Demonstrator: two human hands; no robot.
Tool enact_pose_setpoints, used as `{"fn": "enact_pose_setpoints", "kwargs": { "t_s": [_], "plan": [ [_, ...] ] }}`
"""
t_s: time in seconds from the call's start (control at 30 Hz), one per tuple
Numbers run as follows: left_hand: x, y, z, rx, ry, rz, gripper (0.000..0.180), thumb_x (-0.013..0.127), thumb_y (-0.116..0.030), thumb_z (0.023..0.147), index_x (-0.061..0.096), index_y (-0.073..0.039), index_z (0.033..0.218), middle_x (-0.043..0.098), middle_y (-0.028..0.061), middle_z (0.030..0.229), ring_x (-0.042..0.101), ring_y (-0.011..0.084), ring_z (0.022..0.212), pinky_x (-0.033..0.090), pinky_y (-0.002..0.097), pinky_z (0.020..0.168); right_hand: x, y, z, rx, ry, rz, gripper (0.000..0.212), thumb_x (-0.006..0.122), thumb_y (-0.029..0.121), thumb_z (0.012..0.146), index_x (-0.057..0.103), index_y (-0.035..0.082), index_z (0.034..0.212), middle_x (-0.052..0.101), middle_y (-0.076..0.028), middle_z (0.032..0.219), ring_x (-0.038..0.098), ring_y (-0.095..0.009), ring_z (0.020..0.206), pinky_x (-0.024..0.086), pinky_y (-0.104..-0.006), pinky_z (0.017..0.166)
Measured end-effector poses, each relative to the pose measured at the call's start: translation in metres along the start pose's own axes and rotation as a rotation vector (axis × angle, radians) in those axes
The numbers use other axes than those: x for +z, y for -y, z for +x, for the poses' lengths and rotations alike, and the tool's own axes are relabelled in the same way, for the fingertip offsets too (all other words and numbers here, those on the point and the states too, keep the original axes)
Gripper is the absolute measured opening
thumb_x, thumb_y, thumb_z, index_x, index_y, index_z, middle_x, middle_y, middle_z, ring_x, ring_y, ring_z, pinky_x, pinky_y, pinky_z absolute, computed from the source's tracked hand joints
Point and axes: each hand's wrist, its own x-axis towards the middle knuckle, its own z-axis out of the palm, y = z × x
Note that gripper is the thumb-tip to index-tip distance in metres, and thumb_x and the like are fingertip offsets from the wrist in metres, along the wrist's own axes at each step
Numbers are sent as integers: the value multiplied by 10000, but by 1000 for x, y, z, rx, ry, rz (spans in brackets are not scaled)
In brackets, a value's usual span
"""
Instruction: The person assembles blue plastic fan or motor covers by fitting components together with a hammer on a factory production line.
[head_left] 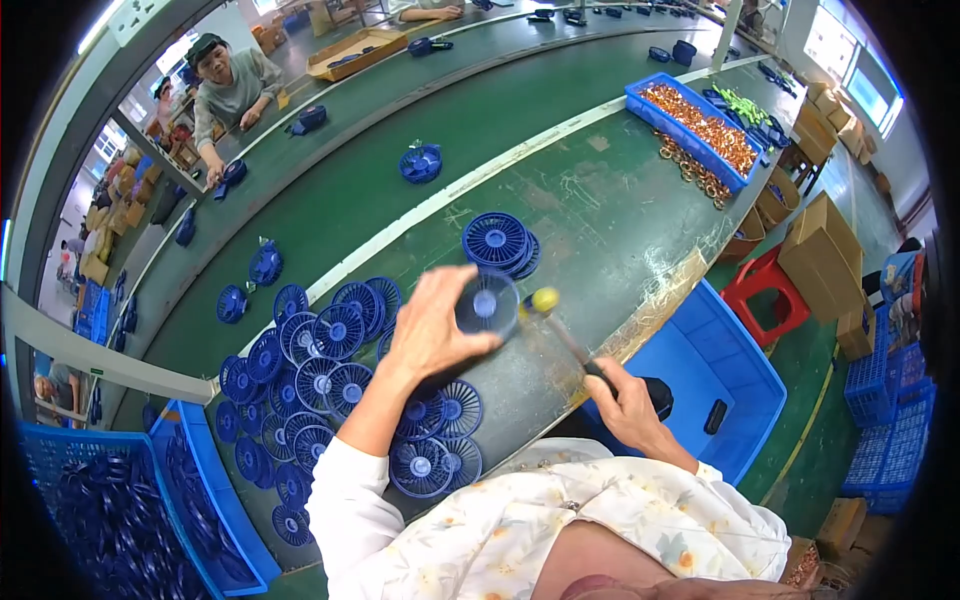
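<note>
My left hand [425, 325] grips a blue round fan grille [487, 300] by its edge, holding it tilted over the worktable. My right hand [630, 408] is closed round the dark grip of a small mallet [566, 338]. The mallet's yellow head, a little blurred, is beside the grille's right edge; whether they touch I cannot tell. Just beyond the held grille is a small stack of blue grilles [497, 238]. Many more loose grilles [338, 330] lie overlapping to the left of my left forearm and under it.
A green conveyor belt [340, 215] curves past the table's far side, carrying blue fan parts [420, 163]. A blue tray [735, 180] of copper-coloured rings stands far right. Blue bins [755, 400] flank me; the left crate [40, 440] holds dark parts. A co-worker [235, 95] sits across the belt.
</note>
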Motion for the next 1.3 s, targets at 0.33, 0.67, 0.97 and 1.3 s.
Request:
{"fn": "enact_pose_setpoints", "kwargs": {
  "t_s": [0.33, 0.67, 0.97, 1.3],
  "plan": [
    [28, 24, 76, -165, 54, -110, 1272, 922, -513, 660, 279, -40, 1650, 317, 301, 1661, 328, 439, 1547, 330, 493, 1263, 3, -43, 31, 161, -70, 253, 243, 555, 245, 1099, 586, 40, 1226, 523, 17, 759, 479, -82, 638, 410, -279, 572],
    [69, 25, 84, -571, 19, -647, 1128, 532, -692, 991, 49, 82, 1655, 247, 365, 1672, 287, 432, 1572, 249, 426, 1283, 5, -10, 82, 256, 16, -169, 340, 559, 199, 1044, 517, 31, 1337, 675, -334, 956, 671, -537, 960, 511, -549, 828],
    [73, 50, 102, -690, 97, -573, 1257, 736, -643, 849, 115, 111, 1640, 466, 336, 1550, 535, 396, 1395, 431, 420, 1154, -1, -4, 87, 250, 73, -146, 326, 571, 175, 1035, 507, 38, 1324, 659, -303, 918, 670, -520, 940, 512, -531, 808],
    [43, 45, 109, -694, 185, -902, 559, 824, -521, 797, 785, 2, 990, 755, 61, 889, 704, 144, 777, 555, 282, 638, 13, 7, 105, 191, 2, -137, 343, 553, 190, 1033, 539, 57, 1349, 653, -253, 864, 689, -467, 880, 511, -511, 807]
  ]
}}
